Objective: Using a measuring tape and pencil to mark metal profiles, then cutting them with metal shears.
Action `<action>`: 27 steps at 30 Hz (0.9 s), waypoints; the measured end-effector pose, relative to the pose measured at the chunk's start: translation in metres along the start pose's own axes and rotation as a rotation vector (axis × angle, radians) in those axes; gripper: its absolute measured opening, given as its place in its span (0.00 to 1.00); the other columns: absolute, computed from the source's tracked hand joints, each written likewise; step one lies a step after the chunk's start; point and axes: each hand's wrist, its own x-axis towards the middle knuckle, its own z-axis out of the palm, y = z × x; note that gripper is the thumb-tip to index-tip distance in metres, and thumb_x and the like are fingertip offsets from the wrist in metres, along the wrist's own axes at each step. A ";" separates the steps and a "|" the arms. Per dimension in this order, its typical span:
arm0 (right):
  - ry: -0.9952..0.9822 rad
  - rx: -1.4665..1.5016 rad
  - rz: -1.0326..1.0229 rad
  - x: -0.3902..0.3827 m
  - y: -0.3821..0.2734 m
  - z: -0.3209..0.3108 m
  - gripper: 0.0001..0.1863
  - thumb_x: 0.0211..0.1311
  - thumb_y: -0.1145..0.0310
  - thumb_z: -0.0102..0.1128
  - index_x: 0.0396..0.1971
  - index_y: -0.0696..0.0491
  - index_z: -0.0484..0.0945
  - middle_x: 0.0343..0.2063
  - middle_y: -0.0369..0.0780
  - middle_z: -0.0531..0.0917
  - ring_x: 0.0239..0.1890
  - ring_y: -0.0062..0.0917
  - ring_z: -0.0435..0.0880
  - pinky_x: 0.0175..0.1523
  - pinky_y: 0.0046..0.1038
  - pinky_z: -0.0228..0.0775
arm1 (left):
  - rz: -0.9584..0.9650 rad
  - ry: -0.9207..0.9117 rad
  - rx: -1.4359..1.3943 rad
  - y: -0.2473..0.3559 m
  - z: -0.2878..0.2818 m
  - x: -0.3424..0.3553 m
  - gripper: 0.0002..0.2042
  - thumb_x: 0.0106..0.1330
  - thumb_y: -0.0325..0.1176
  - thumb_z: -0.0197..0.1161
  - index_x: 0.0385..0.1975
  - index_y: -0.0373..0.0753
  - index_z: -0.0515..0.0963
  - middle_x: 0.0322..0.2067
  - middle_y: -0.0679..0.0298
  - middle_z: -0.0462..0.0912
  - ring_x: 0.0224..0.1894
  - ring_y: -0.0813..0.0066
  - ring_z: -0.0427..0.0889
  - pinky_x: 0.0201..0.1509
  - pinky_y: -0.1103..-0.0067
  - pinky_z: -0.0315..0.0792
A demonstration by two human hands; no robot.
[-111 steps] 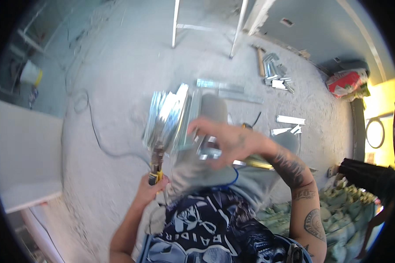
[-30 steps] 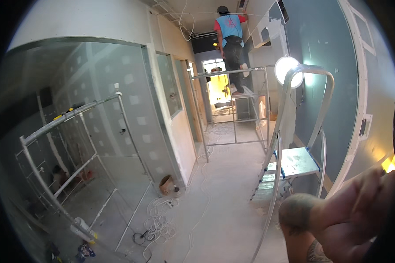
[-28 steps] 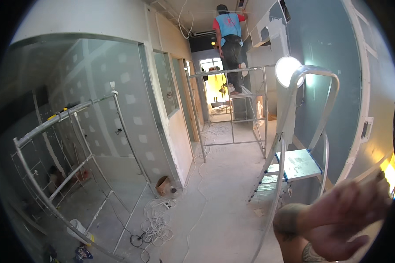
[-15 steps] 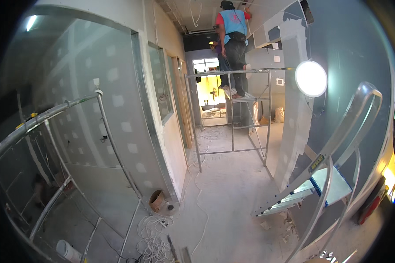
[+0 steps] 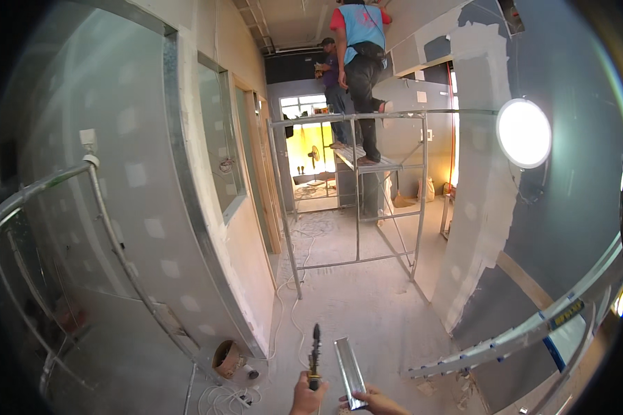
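Observation:
At the lower edge, my left hand (image 5: 307, 397) is closed round a dark, narrow hand tool (image 5: 315, 353). The tool points upward, with a jagged-looking edge and a yellowish part near my fist; its exact kind cannot be made out. Just right of it, my right hand (image 5: 379, 402) grips the lower end of a short silver metal channel (image 5: 350, 372). The channel tilts slightly left at its top. Tool and channel are apart from each other, both held over the dusty floor.
Ahead stands a metal scaffold (image 5: 356, 263); one person (image 5: 363, 41) is up on it, another (image 5: 332, 76) beyond. An aluminium ladder (image 5: 512, 335) is at right, near a round lamp (image 5: 524, 133). Metal tube frame (image 5: 111, 228), bucket (image 5: 226, 358) and white cable (image 5: 221, 400) lie left.
Both my hands have come into view at the bottom, raising the tool and the metal channel higher. My view has shifted toward the right and nearer the scaffold.

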 end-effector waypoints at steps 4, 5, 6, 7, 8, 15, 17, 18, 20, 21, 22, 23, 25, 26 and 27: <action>0.173 0.068 -0.014 0.095 -0.089 -0.054 0.19 0.74 0.58 0.51 0.52 0.57 0.79 0.43 0.42 0.86 0.45 0.27 0.85 0.51 0.30 0.77 | -0.031 -0.030 0.379 -0.082 -0.051 0.090 0.12 0.59 0.29 0.67 0.40 0.38 0.74 0.29 0.61 0.78 0.32 0.70 0.76 0.39 0.70 0.73; 0.155 0.139 -0.076 0.130 -0.108 -0.080 0.22 0.75 0.56 0.43 0.52 0.59 0.75 0.41 0.45 0.84 0.42 0.30 0.84 0.49 0.33 0.77 | -0.061 -0.010 0.538 -0.107 -0.067 0.100 0.14 0.58 0.30 0.67 0.42 0.37 0.75 0.31 0.58 0.81 0.33 0.67 0.77 0.39 0.68 0.73; 0.125 0.206 -0.140 0.167 -0.131 -0.099 0.25 0.75 0.54 0.35 0.53 0.60 0.72 0.40 0.47 0.83 0.39 0.34 0.84 0.47 0.36 0.77 | -0.212 -0.046 0.627 -0.174 -0.094 0.103 0.16 0.58 0.31 0.67 0.45 0.38 0.76 0.36 0.55 0.83 0.36 0.64 0.79 0.41 0.66 0.74; 0.150 0.171 -0.219 0.200 -0.161 -0.109 0.27 0.75 0.52 0.32 0.50 0.60 0.73 0.37 0.48 0.83 0.37 0.35 0.85 0.45 0.37 0.78 | -0.364 -0.100 0.719 -0.236 -0.120 0.108 0.19 0.57 0.31 0.67 0.49 0.38 0.76 0.41 0.52 0.85 0.38 0.61 0.81 0.43 0.65 0.75; 0.194 0.138 -0.305 0.227 -0.199 -0.122 0.30 0.75 0.49 0.30 0.47 0.59 0.74 0.33 0.48 0.84 0.35 0.37 0.86 0.42 0.38 0.79 | -0.533 -0.126 0.761 -0.258 -0.130 0.108 0.18 0.57 0.32 0.67 0.48 0.38 0.76 0.40 0.52 0.84 0.38 0.61 0.81 0.42 0.65 0.75; 0.152 -0.147 -0.933 0.328 -0.509 -0.102 0.23 0.75 0.57 0.38 0.54 0.60 0.71 0.38 0.45 0.81 0.36 0.30 0.82 0.44 0.33 0.77 | -1.011 -0.057 0.715 -0.329 -0.141 0.166 0.17 0.57 0.35 0.67 0.44 0.37 0.78 0.34 0.54 0.83 0.33 0.63 0.80 0.38 0.66 0.74; 0.142 -0.318 -1.051 0.353 -0.579 -0.074 0.25 0.76 0.56 0.42 0.64 0.56 0.63 0.42 0.42 0.78 0.37 0.27 0.81 0.44 0.30 0.76 | -1.076 -0.020 0.666 -0.351 -0.134 0.187 0.16 0.56 0.36 0.67 0.43 0.37 0.79 0.32 0.55 0.82 0.32 0.63 0.80 0.36 0.66 0.74; 0.167 -0.422 -1.110 0.368 -0.611 -0.068 0.27 0.76 0.55 0.44 0.68 0.54 0.59 0.44 0.42 0.77 0.37 0.25 0.80 0.43 0.28 0.76 | -1.096 -0.016 0.647 -0.363 -0.130 0.205 0.16 0.56 0.37 0.67 0.42 0.37 0.79 0.31 0.55 0.82 0.31 0.63 0.80 0.36 0.66 0.73; 0.193 -0.597 -1.096 0.400 -0.674 -0.061 0.28 0.76 0.53 0.45 0.69 0.51 0.57 0.48 0.41 0.75 0.35 0.22 0.79 0.42 0.26 0.75 | -1.126 -0.007 0.615 -0.385 -0.123 0.244 0.16 0.56 0.37 0.67 0.41 0.36 0.80 0.29 0.56 0.81 0.30 0.64 0.80 0.34 0.66 0.73; 0.184 -0.633 -1.093 0.421 -0.700 -0.055 0.29 0.76 0.53 0.46 0.69 0.50 0.57 0.46 0.41 0.75 0.34 0.21 0.79 0.40 0.25 0.75 | -1.136 0.005 0.599 -0.394 -0.122 0.264 0.16 0.56 0.38 0.67 0.41 0.36 0.80 0.28 0.56 0.81 0.29 0.64 0.80 0.34 0.66 0.73; 0.167 -0.672 -1.099 0.446 -0.731 -0.047 0.29 0.75 0.53 0.48 0.69 0.49 0.56 0.44 0.40 0.76 0.33 0.20 0.79 0.38 0.24 0.75 | -1.150 0.021 0.574 -0.403 -0.120 0.285 0.16 0.56 0.38 0.67 0.40 0.36 0.80 0.28 0.56 0.81 0.29 0.64 0.80 0.33 0.67 0.73; 0.199 -0.671 -1.158 0.478 -0.762 -0.046 0.29 0.73 0.52 0.52 0.67 0.48 0.59 0.38 0.39 0.76 0.32 0.19 0.78 0.36 0.23 0.72 | -1.161 0.023 0.553 -0.410 -0.117 0.309 0.16 0.56 0.39 0.67 0.40 0.36 0.81 0.27 0.56 0.81 0.28 0.65 0.80 0.32 0.67 0.73; 0.311 -0.785 -1.274 0.532 -0.821 -0.057 0.29 0.70 0.52 0.58 0.64 0.47 0.62 0.31 0.40 0.77 0.30 0.21 0.79 0.33 0.26 0.70 | -1.172 0.036 0.515 -0.424 -0.113 0.350 0.16 0.56 0.40 0.67 0.38 0.36 0.81 0.25 0.57 0.80 0.27 0.65 0.79 0.31 0.67 0.73; 0.380 -0.888 -1.345 0.562 -0.854 -0.060 0.29 0.68 0.53 0.60 0.64 0.47 0.63 0.30 0.43 0.77 0.29 0.25 0.80 0.33 0.30 0.71 | -1.176 0.054 0.489 -0.431 -0.112 0.370 0.16 0.56 0.40 0.67 0.38 0.35 0.81 0.24 0.57 0.80 0.26 0.65 0.79 0.30 0.67 0.73; 0.505 -1.077 -1.500 0.595 -0.889 -0.068 0.29 0.67 0.54 0.60 0.63 0.46 0.63 0.32 0.47 0.79 0.31 0.33 0.82 0.36 0.36 0.72 | -1.178 0.067 0.465 -0.439 -0.111 0.393 0.16 0.56 0.41 0.67 0.37 0.35 0.82 0.23 0.58 0.80 0.26 0.65 0.79 0.30 0.67 0.73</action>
